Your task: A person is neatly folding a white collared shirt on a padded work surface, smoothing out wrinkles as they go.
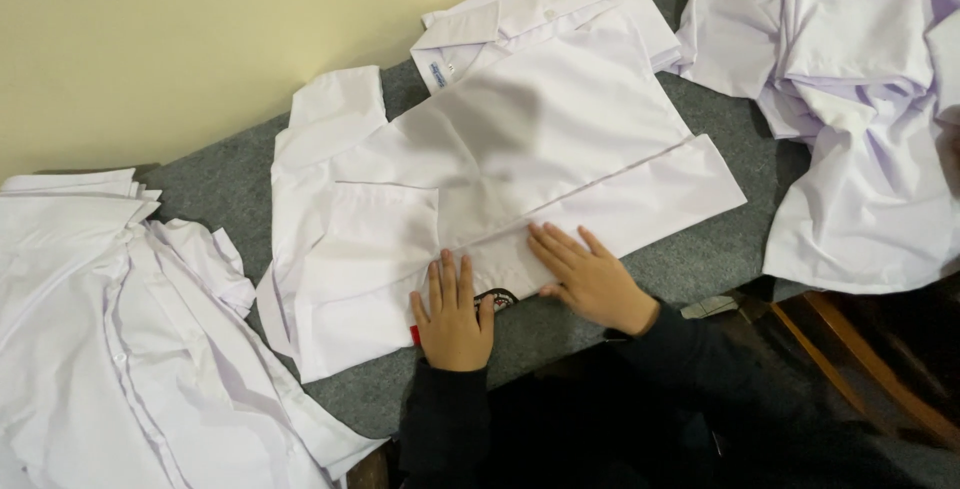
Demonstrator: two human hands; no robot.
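From the head view, 1 white shirt (500, 159) lies spread flat in the middle of the gray, fuzzy tabletop (690, 259). Its cloth is thin and smooth, and its near edge is folded over into a long straight strip. The left hand (452, 317) lies flat on that fold with fingers spread, its grip wide and holding nothing. The right hand (590, 277) presses flat just beside it, grip wide too. Both sleeves are dark. 1 folded shirt (545, 9) lies behind, touching the flat one. 2 crumpled white piles sit at the sides: a left pile (120, 349) and a right pile (850, 99).
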